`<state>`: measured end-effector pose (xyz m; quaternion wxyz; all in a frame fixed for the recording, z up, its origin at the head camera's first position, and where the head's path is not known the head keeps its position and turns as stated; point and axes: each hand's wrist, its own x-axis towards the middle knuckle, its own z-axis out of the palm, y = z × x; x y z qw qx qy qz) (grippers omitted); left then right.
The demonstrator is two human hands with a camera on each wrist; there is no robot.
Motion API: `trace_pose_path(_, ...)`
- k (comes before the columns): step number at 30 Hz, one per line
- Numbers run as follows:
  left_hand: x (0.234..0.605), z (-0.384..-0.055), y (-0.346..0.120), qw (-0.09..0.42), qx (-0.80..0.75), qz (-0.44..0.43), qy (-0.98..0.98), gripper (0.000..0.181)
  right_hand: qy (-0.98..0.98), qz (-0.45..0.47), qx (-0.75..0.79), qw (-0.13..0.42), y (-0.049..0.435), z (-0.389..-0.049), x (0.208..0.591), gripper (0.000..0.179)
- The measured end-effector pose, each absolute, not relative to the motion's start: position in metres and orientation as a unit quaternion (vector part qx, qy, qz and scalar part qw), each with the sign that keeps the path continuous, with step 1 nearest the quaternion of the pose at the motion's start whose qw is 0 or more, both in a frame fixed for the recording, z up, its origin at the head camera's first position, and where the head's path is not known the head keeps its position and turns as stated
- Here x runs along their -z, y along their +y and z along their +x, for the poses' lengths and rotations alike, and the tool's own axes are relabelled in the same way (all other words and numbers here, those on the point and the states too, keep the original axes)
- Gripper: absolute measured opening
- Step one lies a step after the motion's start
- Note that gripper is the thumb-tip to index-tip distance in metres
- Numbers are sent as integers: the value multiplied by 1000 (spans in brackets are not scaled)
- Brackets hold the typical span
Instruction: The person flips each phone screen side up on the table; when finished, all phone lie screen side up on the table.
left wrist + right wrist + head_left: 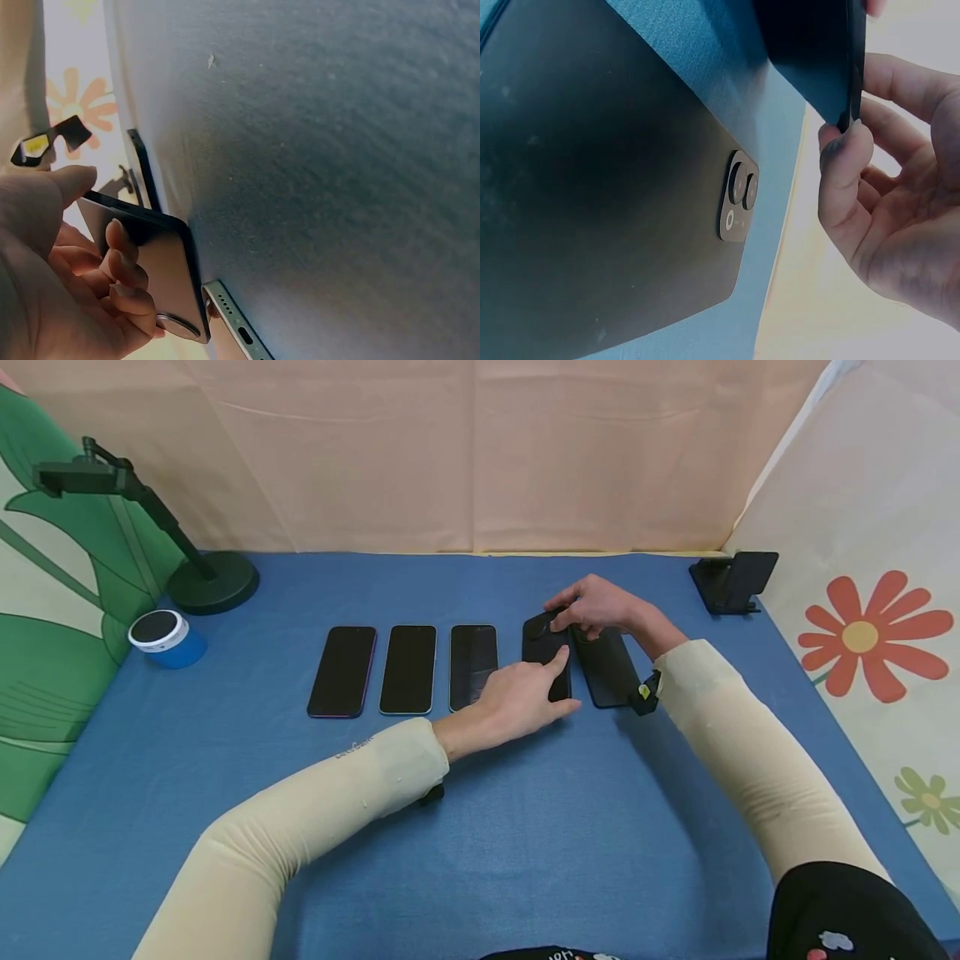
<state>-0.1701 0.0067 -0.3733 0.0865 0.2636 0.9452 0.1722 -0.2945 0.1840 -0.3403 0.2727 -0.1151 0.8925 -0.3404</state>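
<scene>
A black smartphone [534, 647] lies back up, tilted, between my two hands. My right hand [600, 606] pinches its far end; the right wrist view shows the thumb and fingers on the edge of that phone [810, 52]. Over its near end reaches my left hand [521, 702], index finger and thumb stretched out, other fingers loosely bent beside the phone's back [169, 262] in the left wrist view. Close on the right, another dark phone [606, 668] rests back up under my right wrist, its camera block [739, 196] plain in the right wrist view.
Left of my hands, several phones stand in a row, screens up: a purple-edged one [341, 672], a silver-edged one [407, 670] and one partly behind my left hand [472, 664]. A black lamp [213, 583], a blue-and-white tub [168, 641] and a black stand [735, 583] edge the blue table.
</scene>
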Motion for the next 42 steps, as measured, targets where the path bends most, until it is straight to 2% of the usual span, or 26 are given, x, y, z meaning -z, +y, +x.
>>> trace_pose_path(17, 363, -171, -1, 124, -218, 256, 934, 77, 873, -130, 385, 270, 190, -295, 343, 49)
trace_pose_path(33, 347, -177, -19, 137, -214, 219, 942, 72, 860, -148, 409, 266, 185, -296, 337, 60)
trace_pose_path(38, 343, -185, -33, 167, -249, 174, 938, 68, 855, -127, 418, 279, 186, -297, 339, 66)
trace_pose_path(42, 349, -192, -50, 214, -374, 137, 892, 67, 854, -89, 417, 300, 192, -295, 346, 68)
